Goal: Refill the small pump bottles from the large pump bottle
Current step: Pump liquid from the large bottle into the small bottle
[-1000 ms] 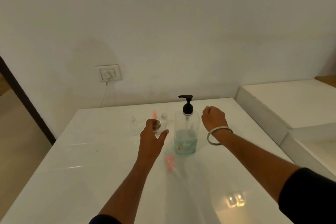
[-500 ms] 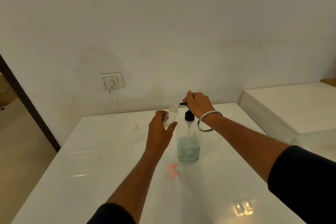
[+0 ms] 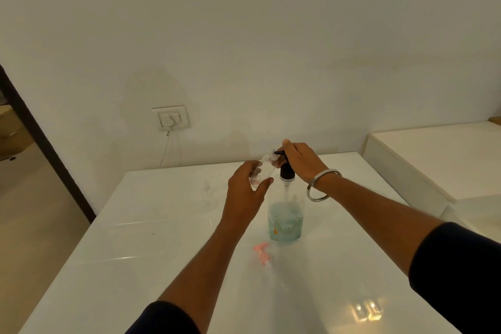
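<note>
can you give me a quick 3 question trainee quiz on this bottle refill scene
1. True or false: the left hand holds the small bottle tilted, its mouth at the pump spout.
2. What rests on the pump? A. right hand B. pink cap C. bangle
3. Where does the pink cap lie?

Key: 1 true. 2 A. 3 on the table, in front of the big bottle.
</note>
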`<move>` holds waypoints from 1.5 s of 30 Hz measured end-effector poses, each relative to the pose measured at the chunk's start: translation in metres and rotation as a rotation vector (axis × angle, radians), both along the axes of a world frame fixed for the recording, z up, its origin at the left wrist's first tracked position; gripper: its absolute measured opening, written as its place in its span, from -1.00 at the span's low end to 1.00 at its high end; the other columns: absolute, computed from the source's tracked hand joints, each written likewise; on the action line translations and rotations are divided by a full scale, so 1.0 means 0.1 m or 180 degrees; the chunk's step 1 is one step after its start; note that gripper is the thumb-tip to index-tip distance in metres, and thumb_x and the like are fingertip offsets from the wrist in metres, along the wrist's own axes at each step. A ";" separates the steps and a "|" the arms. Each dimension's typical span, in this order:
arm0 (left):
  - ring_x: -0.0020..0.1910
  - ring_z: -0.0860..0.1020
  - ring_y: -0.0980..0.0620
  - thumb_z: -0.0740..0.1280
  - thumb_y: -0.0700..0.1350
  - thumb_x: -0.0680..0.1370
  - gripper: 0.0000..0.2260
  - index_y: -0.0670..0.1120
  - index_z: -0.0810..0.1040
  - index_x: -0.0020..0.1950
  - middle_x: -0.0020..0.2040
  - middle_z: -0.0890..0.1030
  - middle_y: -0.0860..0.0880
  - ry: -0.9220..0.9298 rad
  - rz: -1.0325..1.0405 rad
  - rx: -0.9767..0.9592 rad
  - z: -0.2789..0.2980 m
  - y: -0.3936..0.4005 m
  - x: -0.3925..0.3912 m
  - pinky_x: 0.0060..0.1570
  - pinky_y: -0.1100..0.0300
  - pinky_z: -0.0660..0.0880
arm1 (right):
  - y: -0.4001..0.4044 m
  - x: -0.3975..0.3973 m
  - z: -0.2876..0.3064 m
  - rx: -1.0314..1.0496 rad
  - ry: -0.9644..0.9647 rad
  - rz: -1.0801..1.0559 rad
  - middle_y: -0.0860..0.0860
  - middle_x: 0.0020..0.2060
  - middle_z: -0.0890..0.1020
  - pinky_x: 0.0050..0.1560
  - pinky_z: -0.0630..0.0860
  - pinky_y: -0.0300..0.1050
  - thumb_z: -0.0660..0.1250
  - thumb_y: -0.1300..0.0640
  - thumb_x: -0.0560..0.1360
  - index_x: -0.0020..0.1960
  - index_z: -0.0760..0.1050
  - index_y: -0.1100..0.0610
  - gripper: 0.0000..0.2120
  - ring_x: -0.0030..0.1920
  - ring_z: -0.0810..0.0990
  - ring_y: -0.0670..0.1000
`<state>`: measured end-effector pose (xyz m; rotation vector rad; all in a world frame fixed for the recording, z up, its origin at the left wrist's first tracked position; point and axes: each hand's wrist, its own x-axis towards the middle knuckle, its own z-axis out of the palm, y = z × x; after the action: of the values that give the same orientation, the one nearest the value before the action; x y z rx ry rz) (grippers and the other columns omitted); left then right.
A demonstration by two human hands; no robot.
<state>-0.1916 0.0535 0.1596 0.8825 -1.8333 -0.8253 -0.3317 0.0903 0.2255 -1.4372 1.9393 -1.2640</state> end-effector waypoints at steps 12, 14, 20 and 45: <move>0.04 0.57 0.15 0.49 -0.18 0.41 -0.64 -0.07 0.52 0.17 0.06 0.59 0.05 0.0324 -0.0079 0.0038 -0.08 0.02 0.11 0.00 0.45 0.47 | -0.03 -0.05 -0.11 -0.0063 -0.0175 0.0156 0.11 -0.14 0.64 -0.11 0.40 -0.38 -0.06 0.09 0.63 -0.03 0.55 0.24 -0.57 -0.13 0.54 0.01; 0.02 0.56 0.17 0.50 -0.18 0.40 -0.63 -0.05 0.53 0.17 0.05 0.58 0.07 0.0380 -0.0018 0.0016 -0.11 0.02 0.12 0.00 0.44 0.48 | -0.01 -0.02 -0.12 -0.0130 -0.0191 0.0151 0.01 -0.19 0.60 -0.18 0.38 -0.49 -0.05 0.12 0.63 -0.04 0.52 0.16 -0.63 -0.18 0.53 -0.08; 0.02 0.56 0.18 0.50 -0.16 0.40 -0.61 -0.06 0.54 0.20 0.04 0.57 0.11 0.0416 0.0031 0.0002 -0.16 0.03 0.13 -0.02 0.45 0.47 | 0.00 -0.01 -0.14 -0.0116 -0.0133 0.0158 0.06 -0.09 0.55 -0.15 0.35 -0.44 -0.05 0.09 0.63 0.00 0.50 0.15 -0.65 -0.10 0.49 -0.02; 0.01 0.56 0.16 0.49 -0.15 0.41 -0.64 -0.07 0.54 0.18 0.05 0.58 0.06 0.0382 0.0061 -0.0057 -0.07 0.08 0.16 0.04 0.32 0.52 | 0.00 -0.02 0.02 0.0018 0.0120 0.0211 0.05 -0.15 0.53 -0.20 0.34 -0.39 -0.02 0.14 0.62 -0.06 0.48 0.17 -0.69 -0.24 0.45 -0.13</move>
<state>-0.1757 0.0618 0.1523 0.8205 -1.7228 -0.8310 -0.3338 0.0903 0.2276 -1.5197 1.9015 -1.2093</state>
